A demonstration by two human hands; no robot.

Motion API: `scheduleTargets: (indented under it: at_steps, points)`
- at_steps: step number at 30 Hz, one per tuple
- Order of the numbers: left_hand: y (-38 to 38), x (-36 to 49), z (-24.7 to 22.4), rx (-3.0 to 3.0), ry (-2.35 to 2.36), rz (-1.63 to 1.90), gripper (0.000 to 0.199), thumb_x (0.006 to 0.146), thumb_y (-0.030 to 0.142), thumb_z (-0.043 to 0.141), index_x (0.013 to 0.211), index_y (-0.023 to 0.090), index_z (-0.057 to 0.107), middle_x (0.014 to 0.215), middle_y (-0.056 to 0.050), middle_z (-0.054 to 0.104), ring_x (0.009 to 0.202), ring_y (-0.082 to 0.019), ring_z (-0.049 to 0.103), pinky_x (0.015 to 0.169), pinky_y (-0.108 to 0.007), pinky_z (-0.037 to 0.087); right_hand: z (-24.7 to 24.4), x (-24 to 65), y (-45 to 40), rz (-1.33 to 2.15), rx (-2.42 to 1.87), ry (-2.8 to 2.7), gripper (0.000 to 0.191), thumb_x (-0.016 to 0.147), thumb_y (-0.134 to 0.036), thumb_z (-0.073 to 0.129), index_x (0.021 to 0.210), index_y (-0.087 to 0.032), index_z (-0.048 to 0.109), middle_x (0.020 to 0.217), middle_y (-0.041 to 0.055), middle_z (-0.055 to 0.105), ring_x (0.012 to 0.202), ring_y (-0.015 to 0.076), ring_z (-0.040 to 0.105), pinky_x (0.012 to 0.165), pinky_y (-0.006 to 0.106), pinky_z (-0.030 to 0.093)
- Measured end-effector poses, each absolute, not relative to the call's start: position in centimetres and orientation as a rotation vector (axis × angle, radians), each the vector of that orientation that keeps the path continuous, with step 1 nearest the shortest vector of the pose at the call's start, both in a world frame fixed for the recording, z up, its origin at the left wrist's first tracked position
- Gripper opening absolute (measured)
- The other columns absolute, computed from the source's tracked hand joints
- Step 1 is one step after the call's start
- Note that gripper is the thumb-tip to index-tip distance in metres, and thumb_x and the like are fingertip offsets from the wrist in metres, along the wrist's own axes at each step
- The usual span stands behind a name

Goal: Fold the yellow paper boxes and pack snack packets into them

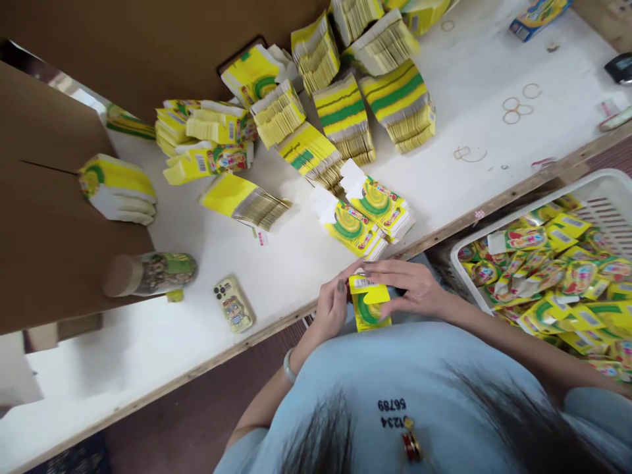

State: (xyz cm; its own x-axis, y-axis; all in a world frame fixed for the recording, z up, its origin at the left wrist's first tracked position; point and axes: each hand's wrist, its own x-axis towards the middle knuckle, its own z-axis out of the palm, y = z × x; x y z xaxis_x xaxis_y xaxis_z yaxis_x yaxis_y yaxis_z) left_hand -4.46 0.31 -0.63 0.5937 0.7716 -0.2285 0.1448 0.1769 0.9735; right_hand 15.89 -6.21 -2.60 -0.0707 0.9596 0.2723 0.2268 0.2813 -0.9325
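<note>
Jar (153,273) and phone (234,304) sit toward the left of the table (192,349), the phone nearer its front edge, with stacks of flat cartons (345,118) crowding the middle back toward the rear edge. Just off the front edge, the left hand (332,306) grips the yellow box (371,309) by its left side and the right hand (412,288) has its fingers around the flap and right side, near two piles of printed cartons (363,214) at that edge. Farther right, beyond the front edge, is a white basket (612,187) heaped with cartons.

On the table (444,178), carton stacks (343,118) lie at twelve o'clock, phone (234,304) and jar (168,273) at ten; basket (608,201) at two.
</note>
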Motion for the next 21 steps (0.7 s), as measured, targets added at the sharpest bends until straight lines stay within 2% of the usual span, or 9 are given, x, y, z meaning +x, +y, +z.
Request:
scheduleTargets:
  at_steps: [1, 3, 6, 9, 14, 18, 21]
  points:
    - [0.5, -4.5, -0.4, 1.404, 0.873, 0.530, 0.055, 0.102, 0.058, 0.046, 0.132, 0.019, 0.070, 0.115, -0.012, 0.078, 0.105, -0.024, 0.073, 0.093, -0.034, 0.059, -2.4, 16.0, -6.3, 0.969, -1.147, -1.516, 0.039, 0.088, -0.048, 0.077, 0.120, -0.026, 0.075, 0.130, 0.0106, 0.074, 0.119, 0.0270, 0.072, 0.102, 0.040, 0.060]
    - [0.9, -4.6, -0.2, 1.485, 0.897, 0.542, 0.049, 0.101, 0.052, 0.054, 0.131, 0.019, 0.072, 0.126, -0.012, 0.076, 0.114, -0.023, 0.072, 0.101, -0.033, 0.057, -1.7, 15.8, -6.4, 1.179, -1.241, -1.375, 0.040, 0.090, -0.041, 0.074, 0.126, -0.024, 0.070, 0.128, 0.0115, 0.073, 0.109, 0.0246, 0.075, 0.089, 0.038, 0.064]
    - [1.0, -4.6, 0.0, 1.523, 0.923, 0.517, 0.050, 0.099, 0.049, 0.057, 0.137, 0.018, 0.068, 0.125, -0.012, 0.077, 0.104, -0.020, 0.075, 0.093, -0.029, 0.060, -0.4, 15.1, -6.2, 1.509, -1.321, -1.097, 0.045, 0.088, -0.029, 0.069, 0.131, -0.021, 0.059, 0.110, 0.0080, 0.074, 0.084, 0.0182, 0.075, 0.068, 0.029, 0.063]
    - [0.9, -4.4, 0.0, 1.517, 0.939, 0.505, 0.050, 0.099, 0.047, 0.059, 0.138, 0.016, 0.067, 0.122, -0.012, 0.079, 0.099, -0.018, 0.075, 0.088, -0.027, 0.060, 0.7, 14.6, -5.7, 1.613, -1.299, -0.995, 0.044, 0.081, -0.022, 0.070, 0.122, -0.020, 0.057, 0.100, 0.0032, 0.071, 0.079, 0.0152, 0.071, 0.066, 0.026, 0.060]
    - [0.8, -4.1, 0.0, 1.499, 0.942, 0.550, 0.046, 0.099, 0.047, 0.059, 0.133, 0.019, 0.071, 0.131, -0.013, 0.075, 0.113, -0.021, 0.073, 0.100, -0.033, 0.058, 1.0, 14.5, -5.4, 1.509, -1.317, -0.994, 0.043, 0.077, -0.015, 0.071, 0.117, -0.021, 0.058, 0.087, -0.0027, 0.068, 0.064, 0.0095, 0.064, 0.057, 0.020, 0.055]
    - [0.7, -3.9, 0.0, 1.490, 0.949, 0.569, 0.046, 0.100, 0.048, 0.057, 0.135, 0.021, 0.070, 0.131, -0.013, 0.074, 0.109, -0.022, 0.074, 0.100, -0.035, 0.058, 0.2, 15.2, -5.7, 1.557, -1.174, -0.922, 0.044, 0.080, -0.016, 0.074, 0.122, -0.021, 0.063, 0.101, 0.0027, 0.075, 0.076, 0.0127, 0.072, 0.065, 0.024, 0.062]
    - [0.6, -4.1, 0.0, 1.497, 0.954, 0.537, 0.049, 0.102, 0.048, 0.052, 0.141, 0.021, 0.065, 0.126, -0.012, 0.076, 0.099, -0.020, 0.075, 0.094, -0.034, 0.059, -0.4, 15.8, -5.9, 1.689, -0.983, -0.852, 0.044, 0.085, -0.027, 0.075, 0.129, -0.023, 0.066, 0.115, 0.0059, 0.077, 0.084, 0.0142, 0.076, 0.071, 0.027, 0.065]
